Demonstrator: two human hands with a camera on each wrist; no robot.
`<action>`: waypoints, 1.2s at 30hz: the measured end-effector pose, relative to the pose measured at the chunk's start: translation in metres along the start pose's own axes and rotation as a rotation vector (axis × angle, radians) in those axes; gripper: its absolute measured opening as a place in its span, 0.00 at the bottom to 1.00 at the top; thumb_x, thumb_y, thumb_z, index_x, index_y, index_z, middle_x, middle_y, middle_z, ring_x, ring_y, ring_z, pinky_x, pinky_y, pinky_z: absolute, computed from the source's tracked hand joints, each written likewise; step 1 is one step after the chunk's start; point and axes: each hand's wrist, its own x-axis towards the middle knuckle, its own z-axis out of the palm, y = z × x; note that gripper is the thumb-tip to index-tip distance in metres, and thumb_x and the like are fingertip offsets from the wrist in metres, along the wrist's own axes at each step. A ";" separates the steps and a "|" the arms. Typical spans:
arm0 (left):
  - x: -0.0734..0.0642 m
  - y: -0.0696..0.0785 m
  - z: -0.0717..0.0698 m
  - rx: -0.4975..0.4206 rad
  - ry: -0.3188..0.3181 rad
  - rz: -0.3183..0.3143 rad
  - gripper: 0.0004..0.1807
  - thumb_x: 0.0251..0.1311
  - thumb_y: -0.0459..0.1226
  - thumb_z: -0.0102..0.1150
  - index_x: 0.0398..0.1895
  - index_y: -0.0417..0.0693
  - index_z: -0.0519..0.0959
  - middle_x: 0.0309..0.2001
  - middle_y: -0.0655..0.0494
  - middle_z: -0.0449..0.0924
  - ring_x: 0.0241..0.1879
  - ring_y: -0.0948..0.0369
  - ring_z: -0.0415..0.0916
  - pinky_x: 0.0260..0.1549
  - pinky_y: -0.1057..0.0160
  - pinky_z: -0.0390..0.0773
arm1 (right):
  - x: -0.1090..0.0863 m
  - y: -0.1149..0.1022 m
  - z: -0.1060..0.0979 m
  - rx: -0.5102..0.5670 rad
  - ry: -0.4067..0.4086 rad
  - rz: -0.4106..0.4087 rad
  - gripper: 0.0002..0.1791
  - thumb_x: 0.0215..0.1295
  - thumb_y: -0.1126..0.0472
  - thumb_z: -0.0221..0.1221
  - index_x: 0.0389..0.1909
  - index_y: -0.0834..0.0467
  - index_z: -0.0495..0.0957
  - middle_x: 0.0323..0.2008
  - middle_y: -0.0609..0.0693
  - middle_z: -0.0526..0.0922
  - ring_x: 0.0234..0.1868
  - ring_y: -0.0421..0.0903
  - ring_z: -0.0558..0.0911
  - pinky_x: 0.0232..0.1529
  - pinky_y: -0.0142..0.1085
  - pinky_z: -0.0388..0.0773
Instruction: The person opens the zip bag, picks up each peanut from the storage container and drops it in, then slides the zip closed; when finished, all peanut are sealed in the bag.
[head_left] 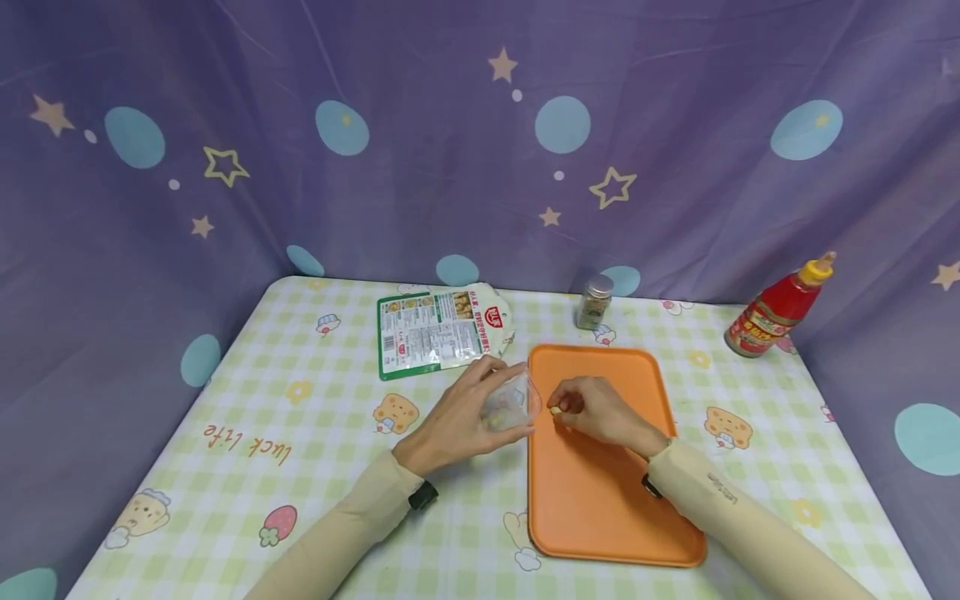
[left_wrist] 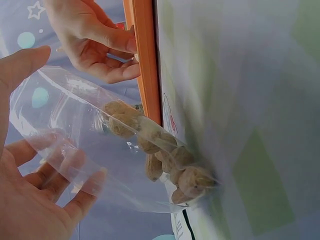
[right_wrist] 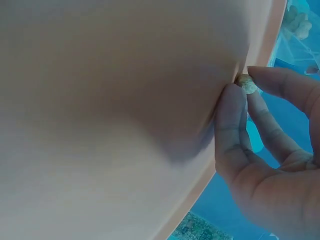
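Note:
My left hand (head_left: 459, 423) holds a clear plastic bag (head_left: 507, 403) beside the left edge of the orange tray (head_left: 600, 500), thumb and fingers spread round its mouth. In the left wrist view, several peanuts (left_wrist: 167, 155) in their shells lie along the lower part of the bag. Over the tray's left side is my right hand (head_left: 600, 412). It pinches one peanut (right_wrist: 246, 84) between thumb and fingertips, low by the tray's rim. Most of that peanut is hidden by the fingers.
Behind the left hand lies a flat green-and-white food packet (head_left: 435, 329). A small spice jar (head_left: 595, 302) stands beyond the tray. At the back right is a red sauce bottle (head_left: 780, 308) with a yellow cap. A purple curtain (head_left: 450, 167) hangs behind the table.

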 end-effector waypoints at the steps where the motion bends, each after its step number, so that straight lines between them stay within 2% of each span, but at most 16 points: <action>1: 0.000 0.000 0.000 0.003 0.001 0.000 0.46 0.57 0.61 0.73 0.77 0.57 0.70 0.58 0.56 0.74 0.52 0.58 0.73 0.50 0.62 0.76 | 0.000 0.000 0.000 -0.001 0.001 -0.002 0.08 0.58 0.71 0.70 0.37 0.60 0.86 0.29 0.47 0.84 0.29 0.37 0.78 0.34 0.29 0.75; 5: 0.000 0.001 0.001 0.001 0.007 0.007 0.46 0.57 0.59 0.74 0.76 0.56 0.71 0.58 0.54 0.74 0.51 0.61 0.71 0.49 0.62 0.75 | 0.001 0.001 0.000 -0.005 -0.004 0.006 0.07 0.59 0.70 0.70 0.37 0.59 0.86 0.28 0.46 0.84 0.28 0.37 0.78 0.33 0.28 0.74; 10: 0.000 0.001 0.002 -0.010 0.006 0.015 0.46 0.56 0.58 0.75 0.76 0.53 0.71 0.58 0.54 0.75 0.51 0.59 0.71 0.48 0.62 0.75 | 0.001 0.002 0.000 0.009 -0.016 0.020 0.06 0.60 0.69 0.70 0.37 0.59 0.86 0.28 0.47 0.85 0.28 0.38 0.78 0.32 0.29 0.74; 18: -0.001 0.002 0.003 0.008 0.001 0.016 0.46 0.57 0.60 0.73 0.77 0.56 0.70 0.58 0.58 0.74 0.51 0.61 0.71 0.48 0.63 0.75 | -0.003 -0.002 -0.003 0.039 -0.008 0.040 0.06 0.60 0.71 0.69 0.37 0.60 0.86 0.28 0.48 0.85 0.28 0.39 0.78 0.32 0.29 0.73; 23: -0.001 0.001 0.003 0.004 0.000 0.013 0.45 0.57 0.60 0.73 0.77 0.59 0.70 0.57 0.57 0.74 0.51 0.60 0.71 0.48 0.63 0.75 | -0.007 -0.009 -0.006 0.043 0.034 0.014 0.04 0.61 0.69 0.69 0.36 0.59 0.87 0.28 0.47 0.85 0.29 0.38 0.79 0.32 0.29 0.75; 31: -0.002 0.000 0.004 0.011 0.004 0.017 0.45 0.57 0.60 0.73 0.76 0.57 0.70 0.57 0.54 0.75 0.50 0.66 0.67 0.48 0.64 0.76 | -0.013 -0.022 -0.013 0.060 0.066 0.004 0.05 0.62 0.68 0.67 0.38 0.58 0.87 0.32 0.47 0.85 0.33 0.40 0.81 0.36 0.31 0.78; 36: -0.001 0.000 0.003 0.012 0.003 0.023 0.45 0.58 0.60 0.73 0.77 0.59 0.69 0.58 0.55 0.75 0.50 0.62 0.70 0.48 0.63 0.75 | -0.017 -0.030 -0.017 0.063 0.092 -0.031 0.06 0.63 0.68 0.66 0.39 0.56 0.86 0.33 0.47 0.86 0.33 0.40 0.82 0.38 0.32 0.80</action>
